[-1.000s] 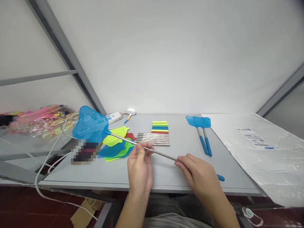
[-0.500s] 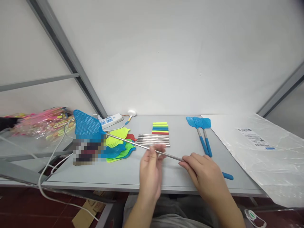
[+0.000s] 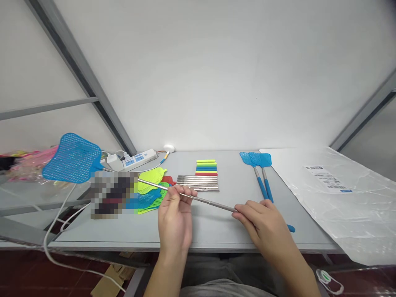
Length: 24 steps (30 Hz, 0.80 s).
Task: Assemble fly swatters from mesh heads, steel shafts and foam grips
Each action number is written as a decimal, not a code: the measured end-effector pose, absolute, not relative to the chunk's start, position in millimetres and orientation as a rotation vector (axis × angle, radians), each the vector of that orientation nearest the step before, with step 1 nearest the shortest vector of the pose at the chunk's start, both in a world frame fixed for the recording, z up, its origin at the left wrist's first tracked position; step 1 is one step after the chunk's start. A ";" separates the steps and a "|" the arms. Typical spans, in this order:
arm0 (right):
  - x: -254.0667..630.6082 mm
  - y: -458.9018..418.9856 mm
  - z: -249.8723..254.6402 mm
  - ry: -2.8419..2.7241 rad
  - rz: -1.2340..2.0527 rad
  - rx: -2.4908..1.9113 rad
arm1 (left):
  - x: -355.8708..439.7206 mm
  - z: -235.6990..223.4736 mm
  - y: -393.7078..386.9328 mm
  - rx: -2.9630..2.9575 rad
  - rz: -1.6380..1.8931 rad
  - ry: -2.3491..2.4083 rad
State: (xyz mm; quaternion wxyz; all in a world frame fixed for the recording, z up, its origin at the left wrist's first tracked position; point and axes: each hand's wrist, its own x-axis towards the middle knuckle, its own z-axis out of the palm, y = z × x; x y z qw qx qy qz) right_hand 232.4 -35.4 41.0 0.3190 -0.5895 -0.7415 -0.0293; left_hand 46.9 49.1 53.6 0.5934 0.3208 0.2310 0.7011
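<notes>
A blue fly swatter with a thin telescopic metal rod is held slantwise above the table. Its mesh head [image 3: 74, 159] points left, reaching past the table's left side. My left hand [image 3: 176, 218] is closed around the middle of the rod, palm up. The fingers of my right hand [image 3: 262, 222] are wrapped over the rod's lower end. Beyond that hand, in line with the rod, shows a blue grip end [image 3: 290, 228]. Behind my hands lie a row of metal rods [image 3: 198, 182] and a stack of coloured grips [image 3: 206, 167].
Loose swatter heads [image 3: 150, 198] in yellow, blue, green and red lie left, partly behind a pixelated patch. Blue swatters [image 3: 262, 177] with grips lie right, beside a white plastic sheet [image 3: 303, 198]. A power strip [image 3: 139, 159] stands at the back left, and a white cable hangs at the table's left.
My left hand has moved left along with the blue mesh head. More rod now shows between that head and my right hand, which has stayed nearly in place.
</notes>
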 end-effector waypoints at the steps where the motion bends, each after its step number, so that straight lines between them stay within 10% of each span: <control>1: 237.7 -38.5 39.3 -1.947 -0.065 -1.552 | 42.4 55.5 52.5 0.727 1.642 0.537; 24: 317.6 -71.0 18.3 -1.802 -0.487 -1.684 | 8.1 86.7 116.9 0.469 1.706 0.523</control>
